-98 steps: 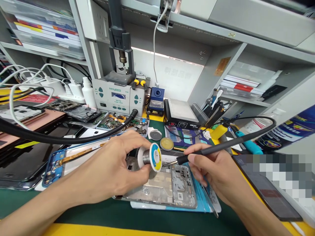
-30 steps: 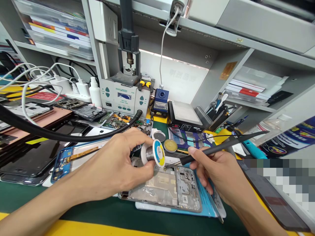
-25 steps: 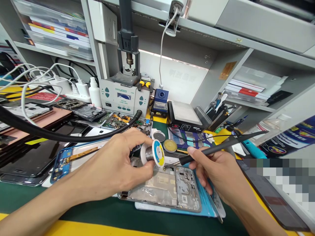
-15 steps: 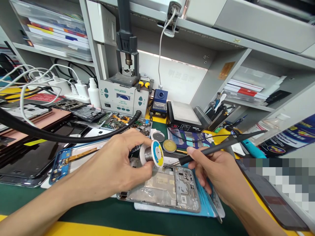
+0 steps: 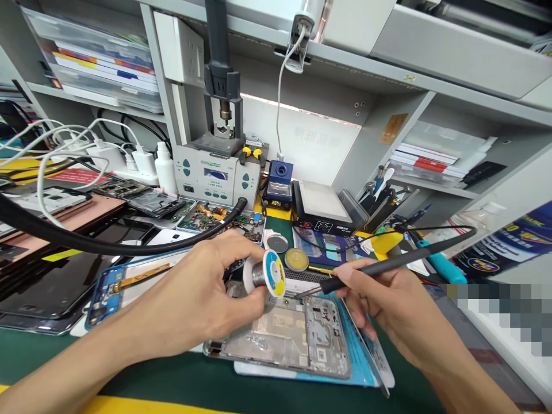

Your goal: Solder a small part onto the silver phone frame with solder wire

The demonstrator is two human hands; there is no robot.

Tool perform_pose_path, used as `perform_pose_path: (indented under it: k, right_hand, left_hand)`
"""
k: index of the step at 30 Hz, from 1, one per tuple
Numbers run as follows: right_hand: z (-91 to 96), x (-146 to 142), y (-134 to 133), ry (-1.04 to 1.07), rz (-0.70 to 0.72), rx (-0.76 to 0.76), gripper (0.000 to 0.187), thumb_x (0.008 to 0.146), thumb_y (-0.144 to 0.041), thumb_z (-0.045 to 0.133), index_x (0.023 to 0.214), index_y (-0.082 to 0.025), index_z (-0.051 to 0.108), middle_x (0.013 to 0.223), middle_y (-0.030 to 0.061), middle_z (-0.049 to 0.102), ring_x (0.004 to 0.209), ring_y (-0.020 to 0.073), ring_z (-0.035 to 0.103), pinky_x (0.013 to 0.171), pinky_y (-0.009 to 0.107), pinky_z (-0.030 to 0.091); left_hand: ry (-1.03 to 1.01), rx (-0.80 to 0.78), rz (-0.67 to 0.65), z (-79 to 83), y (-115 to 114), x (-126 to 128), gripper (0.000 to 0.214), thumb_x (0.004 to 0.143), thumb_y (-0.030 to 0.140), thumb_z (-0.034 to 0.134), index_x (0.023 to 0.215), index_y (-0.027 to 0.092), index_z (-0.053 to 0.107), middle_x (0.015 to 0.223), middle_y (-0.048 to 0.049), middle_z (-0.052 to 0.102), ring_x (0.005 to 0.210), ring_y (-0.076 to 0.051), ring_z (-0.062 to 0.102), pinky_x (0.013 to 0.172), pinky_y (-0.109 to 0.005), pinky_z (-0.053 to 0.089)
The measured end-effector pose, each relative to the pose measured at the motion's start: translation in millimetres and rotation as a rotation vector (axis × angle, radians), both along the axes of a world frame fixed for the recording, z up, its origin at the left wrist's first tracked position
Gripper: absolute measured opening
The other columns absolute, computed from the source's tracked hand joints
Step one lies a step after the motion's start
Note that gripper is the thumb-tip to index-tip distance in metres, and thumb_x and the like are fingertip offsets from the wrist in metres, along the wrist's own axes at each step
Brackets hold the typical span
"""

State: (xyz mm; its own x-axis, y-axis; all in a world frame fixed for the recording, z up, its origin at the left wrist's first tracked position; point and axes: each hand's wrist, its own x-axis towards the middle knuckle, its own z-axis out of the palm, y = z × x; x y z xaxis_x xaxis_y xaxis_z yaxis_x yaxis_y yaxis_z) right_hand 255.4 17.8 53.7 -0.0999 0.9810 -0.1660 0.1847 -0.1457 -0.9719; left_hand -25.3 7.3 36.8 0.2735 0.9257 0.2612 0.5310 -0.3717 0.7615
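My left hand (image 5: 215,293) pinches a small spool of solder wire (image 5: 259,275) between thumb and forefinger, above a bare metal phone frame (image 5: 282,339). In my right hand (image 5: 388,299) is a soldering iron (image 5: 375,269) with a dark handle. Its tip points left, close to the spool and the upper edge of the frame; whether it touches the wire cannot be made out. A thin metal tool like tweezers (image 5: 374,368) slants beneath my right fingers; whether they grip it is unclear. Under the frame lies a blue and white card or pad (image 5: 362,356).
A hot-air station (image 5: 215,178) stands behind, its black hose (image 5: 142,246) crossing at left. Phone parts (image 5: 116,287) crowd that side. An open round tin of yellowish paste (image 5: 296,260), a heating plate (image 5: 321,201) and a yellow bottle (image 5: 386,246) sit beyond my hands.
The iron has shifted slightly right, with its tip moving away from the spool a little. My left hand and the spool stay nearly in place. The view has tilted slightly.
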Motion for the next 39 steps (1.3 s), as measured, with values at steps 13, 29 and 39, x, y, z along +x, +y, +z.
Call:
perform_pose_path:
  k: [13,29,39]
  right_hand:
    - [9.0,-4.1,-2.9,0.078,-0.041,-0.072,0.047,0.063,-0.051,0.108,0.088,-0.017,0.086,0.051,-0.0009,0.066,0.046,0.0129,0.06,0.045,0.021,0.048]
    - [9.5,-6.1,-3.3,0.071,-0.038,-0.06,0.045,0.064,-0.047,0.107,0.087,-0.016,0.085,0.05,-0.0019,0.065,0.044,0.0127,0.058,0.044,0.022,0.044]
    - [6.6,-4.1,-3.1,0.079,-0.008,-0.039,0.04,0.068,-0.047,0.105,0.087,-0.018,0.084,0.053,-0.0014,0.066,0.044,0.0142,0.058,0.045,0.025,0.045]
  left_hand:
    - [0.014,-0.056,-0.033,-1.7,-1.7,-1.1,0.018,0.088,0.031,0.07,0.104,0.036,0.078,0.105,0.0043,0.072,0.099,-0.023,0.073,0.082,-0.034,0.053]
    - [0.021,-0.086,-0.032,-0.5,-1.9,0.5,0.016,0.086,0.031,0.072,0.1,0.035,0.078,0.104,0.0022,0.071,0.098,-0.026,0.073,0.086,-0.038,0.055]
    - [0.022,-0.103,-0.025,1.9,-4.4,1.7,0.017,0.085,0.03,0.071,0.099,0.034,0.079,0.104,0.0007,0.069,0.099,-0.027,0.073,0.088,-0.04,0.055]
